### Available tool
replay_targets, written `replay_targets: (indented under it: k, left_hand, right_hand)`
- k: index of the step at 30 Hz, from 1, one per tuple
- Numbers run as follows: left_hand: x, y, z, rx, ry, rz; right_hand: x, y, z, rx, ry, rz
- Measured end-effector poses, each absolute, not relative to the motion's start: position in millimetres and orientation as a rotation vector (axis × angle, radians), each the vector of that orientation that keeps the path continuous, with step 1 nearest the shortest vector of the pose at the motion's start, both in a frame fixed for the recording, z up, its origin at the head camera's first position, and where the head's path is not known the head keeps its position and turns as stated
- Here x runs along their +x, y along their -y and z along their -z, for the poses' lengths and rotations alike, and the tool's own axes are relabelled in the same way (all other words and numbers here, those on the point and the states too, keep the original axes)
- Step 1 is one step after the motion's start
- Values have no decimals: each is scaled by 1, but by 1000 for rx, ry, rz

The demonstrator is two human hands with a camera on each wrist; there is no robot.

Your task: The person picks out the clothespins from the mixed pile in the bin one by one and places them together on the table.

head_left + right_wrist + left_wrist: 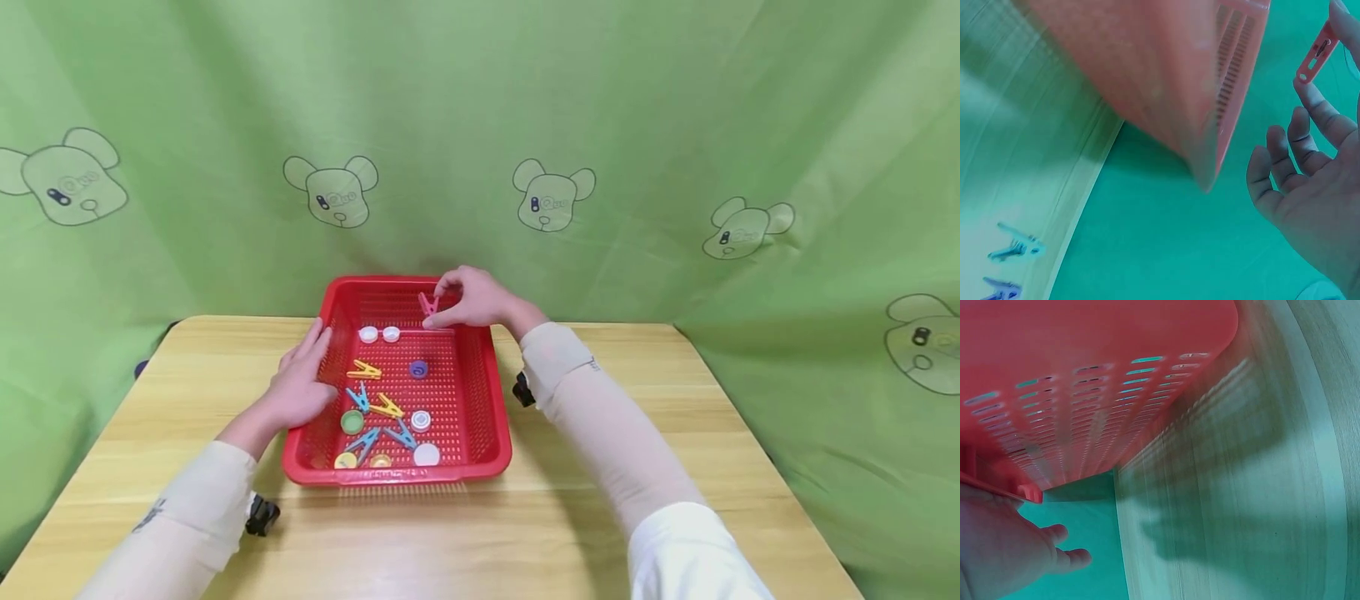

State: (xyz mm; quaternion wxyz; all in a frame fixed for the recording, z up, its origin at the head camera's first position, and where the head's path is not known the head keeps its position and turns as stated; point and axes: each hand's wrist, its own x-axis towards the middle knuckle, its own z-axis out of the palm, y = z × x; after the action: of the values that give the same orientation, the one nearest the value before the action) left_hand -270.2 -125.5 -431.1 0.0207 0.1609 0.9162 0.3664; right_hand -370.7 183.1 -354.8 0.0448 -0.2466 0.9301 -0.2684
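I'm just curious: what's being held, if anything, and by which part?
The right hand pinches a pink clothespin, apparently by its ends; the left hand rests on the basket rim.

Both arms wear pale, creamy sleeves with small dark marks; a little black gadget sits by each wrist; a white sleeve shows higher on the right.

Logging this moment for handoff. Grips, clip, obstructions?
Right grip pinching pink clothespin at far end of red basket. Left grip touching basket's left rim. Nothing visibly blocking the clothespin.
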Motion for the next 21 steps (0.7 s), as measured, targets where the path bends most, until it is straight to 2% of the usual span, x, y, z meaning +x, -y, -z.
replay_targets:
  k: [21]
  left_hand:
    - [-270, 126, 433, 512, -2848, -1127]
  right_hand:
    - [-357, -260, 377, -451, -2888, 978]
